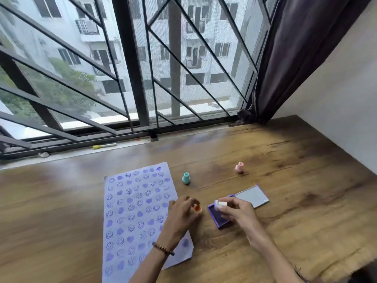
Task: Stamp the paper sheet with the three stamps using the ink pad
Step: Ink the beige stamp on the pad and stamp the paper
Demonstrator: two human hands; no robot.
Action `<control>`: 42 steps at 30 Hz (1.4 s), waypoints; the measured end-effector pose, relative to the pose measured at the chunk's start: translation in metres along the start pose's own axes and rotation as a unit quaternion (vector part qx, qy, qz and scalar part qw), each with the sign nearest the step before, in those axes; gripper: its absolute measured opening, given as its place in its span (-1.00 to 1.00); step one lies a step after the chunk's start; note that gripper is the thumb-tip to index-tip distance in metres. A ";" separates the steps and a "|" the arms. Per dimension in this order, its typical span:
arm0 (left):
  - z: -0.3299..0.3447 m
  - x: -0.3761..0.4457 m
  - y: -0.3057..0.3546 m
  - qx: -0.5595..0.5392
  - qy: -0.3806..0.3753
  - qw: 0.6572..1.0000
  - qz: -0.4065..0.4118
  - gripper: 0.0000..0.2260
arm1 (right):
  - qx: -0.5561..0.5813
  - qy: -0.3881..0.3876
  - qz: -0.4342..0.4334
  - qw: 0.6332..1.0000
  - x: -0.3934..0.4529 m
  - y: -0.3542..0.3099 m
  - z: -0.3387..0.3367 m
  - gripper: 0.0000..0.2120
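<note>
A white paper sheet (132, 213) covered in purple smiley and heart prints lies on the wooden table (295, 190). My left hand (180, 216) rests at the sheet's right edge, fingers closed on a small orange stamp (197, 207). My right hand (237, 211) pinches a small white piece (220, 204), perhaps a stamp or its cap, just above the open purple ink pad (219, 219). The pad's lid (252, 196) lies flipped open behind it. A teal stamp (186, 178) stands upright beside the sheet's top right corner. A pink stamp (239, 167) stands farther right.
A window with a dark metal grille (130, 78) runs along the table's far edge. A yellow-capped marker (104, 146) and a small black object (154, 138) lie on the sill. A dark curtain (295, 58) hangs at the right, next to a white wall (346, 109).
</note>
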State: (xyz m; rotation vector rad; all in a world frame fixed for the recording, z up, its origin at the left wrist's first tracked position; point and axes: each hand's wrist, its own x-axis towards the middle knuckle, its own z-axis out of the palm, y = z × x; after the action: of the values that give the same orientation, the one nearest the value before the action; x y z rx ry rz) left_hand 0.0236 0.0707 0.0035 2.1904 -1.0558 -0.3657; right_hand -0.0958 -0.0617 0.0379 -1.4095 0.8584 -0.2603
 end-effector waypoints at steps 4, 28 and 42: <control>-0.009 -0.005 0.014 -0.359 0.020 0.918 -0.168 -0.87 | -0.110 -0.017 -0.084 0.990 0.000 -0.005 0.005 -0.76; -0.012 0.016 0.011 -0.525 -0.031 0.833 -0.172 -0.71 | -0.105 -0.084 -0.164 0.977 0.022 -0.032 0.013 -0.92; 0.021 0.077 0.035 -0.315 0.007 0.941 -0.120 -0.73 | -0.257 0.041 -0.129 0.957 0.093 -0.018 -0.003 -0.86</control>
State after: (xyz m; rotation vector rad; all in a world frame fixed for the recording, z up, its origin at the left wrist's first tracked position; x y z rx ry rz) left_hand 0.0407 -0.0140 0.0143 1.7270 -0.5492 -0.6903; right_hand -0.0280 -0.1263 0.0208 -2.0160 0.8429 -0.3086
